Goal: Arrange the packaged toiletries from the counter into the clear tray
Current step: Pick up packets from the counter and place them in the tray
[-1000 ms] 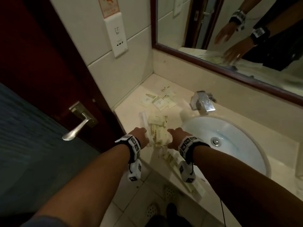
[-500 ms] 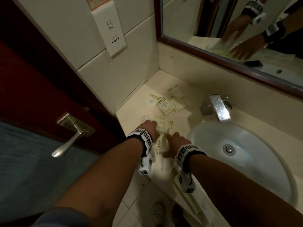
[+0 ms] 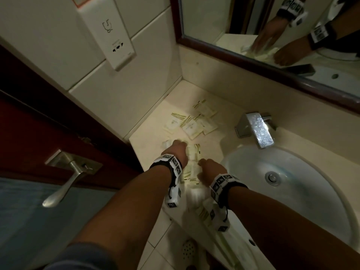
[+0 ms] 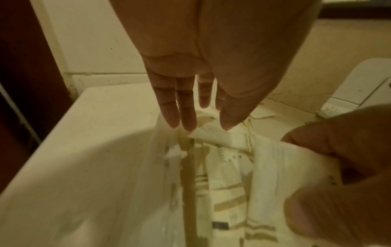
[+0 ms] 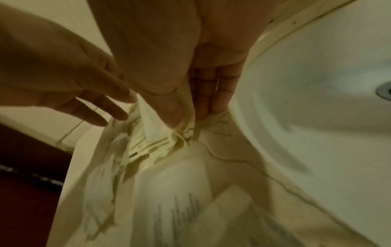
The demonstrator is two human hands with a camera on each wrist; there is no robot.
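Pinching packets (image 5: 169,127), right hand (image 3: 209,168) meets straight-fingered left hand (image 3: 178,151) (tray (image 4: 160,160) packet-filled).

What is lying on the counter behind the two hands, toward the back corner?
A loose cluster of flat toiletry packets lies on the counter, some overlapping. What sits beneath the overlapped ones is hidden, and their print is too small to read.

Both wrists wear black bands (image 3: 159,166) (white, black-patterned marker blocks).

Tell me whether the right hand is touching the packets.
Touching. The right wrist view shows the right hand with thumb and fingers pinching the packets between them.
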